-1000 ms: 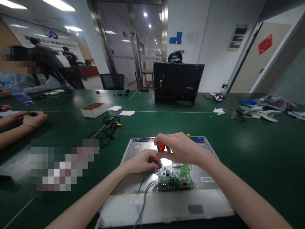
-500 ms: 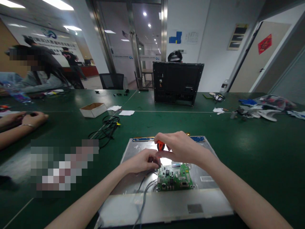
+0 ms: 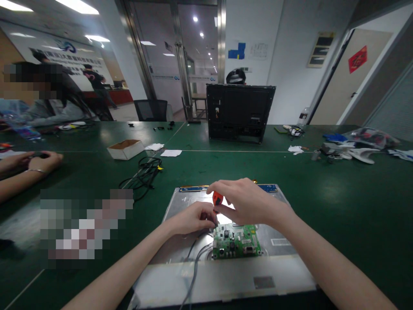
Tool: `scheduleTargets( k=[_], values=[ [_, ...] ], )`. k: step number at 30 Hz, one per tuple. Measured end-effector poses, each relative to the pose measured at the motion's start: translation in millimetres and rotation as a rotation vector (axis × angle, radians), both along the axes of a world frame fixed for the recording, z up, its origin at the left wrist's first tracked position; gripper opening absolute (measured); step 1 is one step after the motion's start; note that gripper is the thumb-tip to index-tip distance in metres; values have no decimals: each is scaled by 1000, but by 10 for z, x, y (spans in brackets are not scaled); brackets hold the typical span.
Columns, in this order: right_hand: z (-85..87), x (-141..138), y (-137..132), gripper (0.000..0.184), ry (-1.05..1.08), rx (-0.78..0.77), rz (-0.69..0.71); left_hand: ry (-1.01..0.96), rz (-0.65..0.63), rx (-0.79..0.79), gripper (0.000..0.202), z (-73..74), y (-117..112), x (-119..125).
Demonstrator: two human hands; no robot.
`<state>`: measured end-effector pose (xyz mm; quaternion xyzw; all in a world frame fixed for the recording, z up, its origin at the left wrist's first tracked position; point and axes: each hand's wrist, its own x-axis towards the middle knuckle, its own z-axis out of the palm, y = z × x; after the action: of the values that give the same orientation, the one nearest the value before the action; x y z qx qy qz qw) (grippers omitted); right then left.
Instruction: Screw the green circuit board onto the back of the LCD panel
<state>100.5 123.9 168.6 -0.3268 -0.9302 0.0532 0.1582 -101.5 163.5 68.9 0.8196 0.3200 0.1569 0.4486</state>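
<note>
- Our closed right hand (image 3: 243, 200) grips an orange-and-black tool handle (image 3: 217, 198).
- Our left hand (image 3: 193, 217), half curled, is beside the green rectangular circuit board (image 3: 237, 242); we cannot tell its hold.
- Beneath: a silver metal panel (image 3: 274, 252), toward the green table's (image 3: 348, 193) near edge.

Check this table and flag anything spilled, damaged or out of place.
Nothing visible looks spilled or damaged. A black cable lies loosely tangled left of the silver panel, and crumpled white paper lies on the green table; both look untidy.

Orange-and-black screwdriver handle (image 3: 217, 198), roughly upright, green circuit board (image 3: 237, 242), flat on silver panel (image 3: 183, 200)
</note>
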Motion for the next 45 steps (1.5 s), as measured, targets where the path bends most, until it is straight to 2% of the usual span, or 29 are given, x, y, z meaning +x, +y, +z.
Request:
scheduleTargets(
  k=[9, 17, 23, 31, 39, 45],
  values=[
    [-13, 6, 14, 21, -8, 34, -11, -15, -5, -6, 8, -39, 8, -7],
    [44, 47, -10, 34, -6, 0, 4, 3, -36, 12, 7, -25, 7, -30],
    [66, 33, -18, 27, -24, 12, -10, 25, -42, 27, 9, -28, 17, -37],
    [47, 25, -12, 21, -51, 62, -7, 18, 17, -4, 8, -14, -25, -16],
    [56, 17, -58, 27, -44, 29, 2, 10, 17, -16, 3, -28, -12, -17],
    [61, 24, -71, 27, -47, 50, -2, 23, 4, 2, 8, -39, 3, -21]
  ],
)
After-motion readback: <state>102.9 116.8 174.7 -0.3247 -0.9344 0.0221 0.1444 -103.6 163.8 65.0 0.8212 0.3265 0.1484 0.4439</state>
